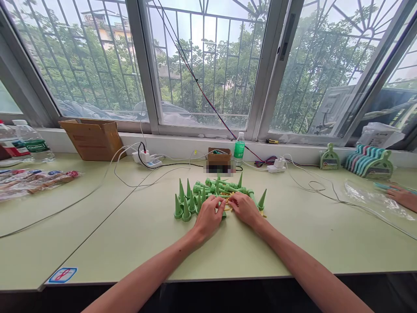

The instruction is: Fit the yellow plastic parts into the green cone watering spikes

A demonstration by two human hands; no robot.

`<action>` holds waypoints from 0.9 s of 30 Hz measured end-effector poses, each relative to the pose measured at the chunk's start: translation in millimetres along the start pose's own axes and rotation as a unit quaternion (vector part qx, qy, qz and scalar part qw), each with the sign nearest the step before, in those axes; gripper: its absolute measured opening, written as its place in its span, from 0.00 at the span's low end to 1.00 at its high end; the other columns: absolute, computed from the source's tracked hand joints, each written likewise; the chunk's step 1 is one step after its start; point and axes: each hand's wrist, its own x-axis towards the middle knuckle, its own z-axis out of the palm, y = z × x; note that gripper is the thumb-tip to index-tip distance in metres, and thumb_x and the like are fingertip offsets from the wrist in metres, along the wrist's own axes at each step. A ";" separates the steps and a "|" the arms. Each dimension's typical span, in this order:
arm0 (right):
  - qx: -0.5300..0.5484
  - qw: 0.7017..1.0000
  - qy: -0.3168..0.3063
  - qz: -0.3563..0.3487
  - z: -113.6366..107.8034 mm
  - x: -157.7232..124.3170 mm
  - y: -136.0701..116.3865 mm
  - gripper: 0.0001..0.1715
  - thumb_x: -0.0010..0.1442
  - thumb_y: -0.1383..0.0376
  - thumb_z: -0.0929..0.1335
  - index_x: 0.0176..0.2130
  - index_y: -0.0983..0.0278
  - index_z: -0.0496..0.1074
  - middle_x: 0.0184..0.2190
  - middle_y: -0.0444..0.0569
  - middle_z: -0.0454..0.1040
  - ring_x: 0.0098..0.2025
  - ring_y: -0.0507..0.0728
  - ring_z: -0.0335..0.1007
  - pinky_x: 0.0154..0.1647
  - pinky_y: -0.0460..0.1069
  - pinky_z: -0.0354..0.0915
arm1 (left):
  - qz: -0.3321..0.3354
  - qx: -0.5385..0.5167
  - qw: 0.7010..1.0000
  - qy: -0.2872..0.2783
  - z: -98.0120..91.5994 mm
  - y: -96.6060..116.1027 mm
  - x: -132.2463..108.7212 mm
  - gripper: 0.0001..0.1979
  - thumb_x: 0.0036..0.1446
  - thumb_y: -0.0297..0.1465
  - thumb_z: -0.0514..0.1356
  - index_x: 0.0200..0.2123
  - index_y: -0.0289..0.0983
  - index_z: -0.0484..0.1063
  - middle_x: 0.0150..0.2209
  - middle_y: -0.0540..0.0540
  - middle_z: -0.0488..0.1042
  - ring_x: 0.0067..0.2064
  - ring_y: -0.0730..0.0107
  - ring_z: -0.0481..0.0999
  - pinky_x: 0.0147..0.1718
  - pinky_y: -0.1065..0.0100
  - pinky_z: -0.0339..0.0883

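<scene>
A heap of green plastic spikes and tubes [224, 187] lies on the table ahead of my hands. To its left, several cone-shaped green spikes [186, 211] stand point up on round bases. My left hand [208, 216] is closed, its fingers curled round a green plastic piece [224, 214] whose end shows under the fingertips. Close beside it, my right hand [243, 208] has its fingers pinched together over small yellow pieces [228, 208]; what sits between those fingertips is hidden. One more green spike [262, 200] stands just right of my right hand.
Behind the heap are a small brown box [219, 155] and a green-labelled bottle [239, 147]. White cables [317, 188] cross the table. Green dustpan sets [371, 163] stand at right, near another person's hand [402, 196]. A cardboard box [91, 141] and wrapped items [35, 180] are at left.
</scene>
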 end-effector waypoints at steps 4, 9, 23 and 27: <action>0.014 1.000 0.014 0.000 0.1 -1.8 0.6 0.09 0.64 0.68 0.65 0.32 0.64 0.73 0.33 0.49 0.75 0.33 0.56 0.69 0.32 0.48 0.59 | -0.007 -0.010 1.000 -0.001 -0.6 0.7 0.3 0.15 0.67 0.37 0.50 0.34 0.37 0.72 0.32 0.47 0.68 0.32 0.69 0.69 0.32 0.67 0.61; 0.067 0.995 0.069 -0.021 -1.9 -3.8 0.9 0.08 0.64 0.67 0.65 0.33 0.64 0.73 0.32 0.49 0.73 0.30 0.55 0.67 0.33 0.48 0.61 | -0.018 -0.017 1.000 0.010 -0.5 1.3 0.0 0.13 0.66 0.37 0.51 0.37 0.37 0.71 0.32 0.47 0.69 0.31 0.69 0.69 0.31 0.68 0.61; 0.162 0.973 0.122 -0.110 -6.6 -9.9 -13.3 0.11 0.67 0.60 0.64 0.38 0.63 0.73 0.30 0.48 0.69 0.28 0.54 0.66 0.29 0.48 0.61 | -0.010 -0.045 0.999 0.016 -0.7 2.3 0.2 0.17 0.68 0.38 0.46 0.32 0.37 0.67 0.30 0.48 0.69 0.30 0.69 0.67 0.30 0.67 0.59; 0.172 0.974 0.112 -0.096 -8.1 -10.5 -15.0 0.13 0.68 0.58 0.63 0.38 0.62 0.72 0.30 0.48 0.70 0.28 0.54 0.65 0.30 0.48 0.62 | 0.006 -0.044 0.999 0.016 -1.7 4.2 0.2 0.18 0.69 0.36 0.45 0.30 0.37 0.66 0.29 0.49 0.67 0.30 0.69 0.66 0.31 0.67 0.58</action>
